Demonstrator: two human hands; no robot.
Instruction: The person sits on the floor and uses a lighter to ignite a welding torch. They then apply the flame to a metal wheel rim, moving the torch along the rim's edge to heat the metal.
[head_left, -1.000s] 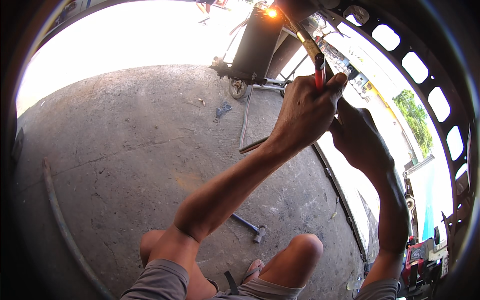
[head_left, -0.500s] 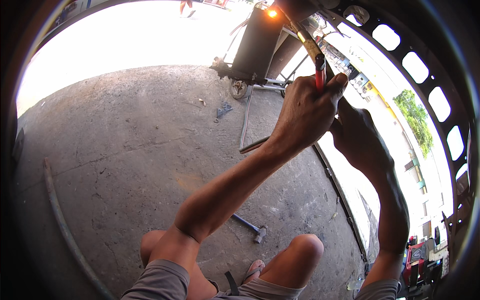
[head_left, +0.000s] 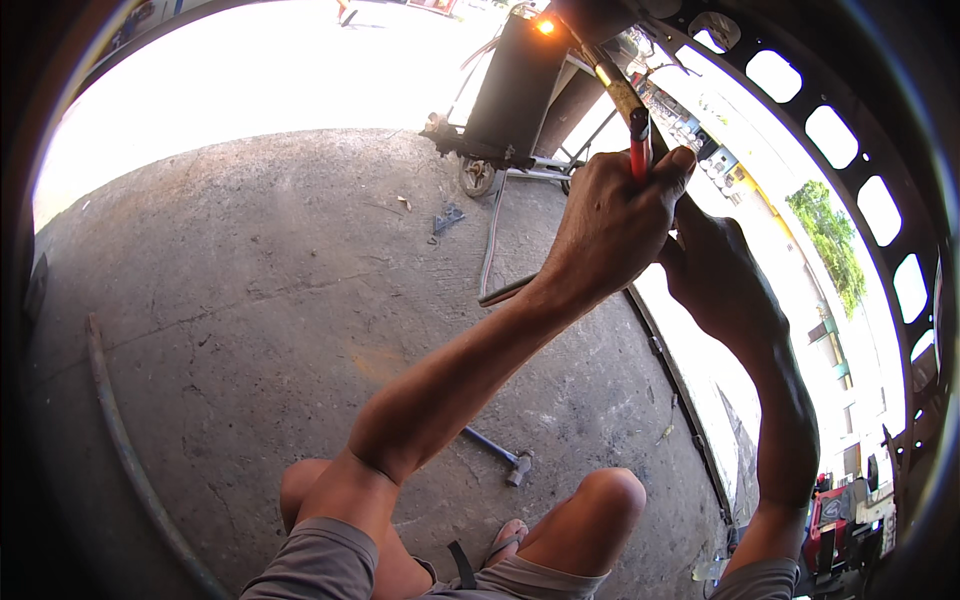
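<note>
My left hand is raised at upper middle, its fingers wrapped round a brass-coloured gas torch with a red hose end by the thumb. The torch points up and to the left, toward a bright orange glow beside a dark metal part overhead. Close against the left hand, my right hand is in shadow with its fingers curled. What it grips is hidden behind the left hand and thumb.
A hammer lies on the concrete floor near my knees. A long pipe rests at left. Beyond stands a wheeled cart with hoses trailing from it. A metal frame with holes arches at upper right.
Both hands and the torch hold almost the same place, and the glow stays at the same spot. Far off at the top, a walking person's legs have shifted left.
</note>
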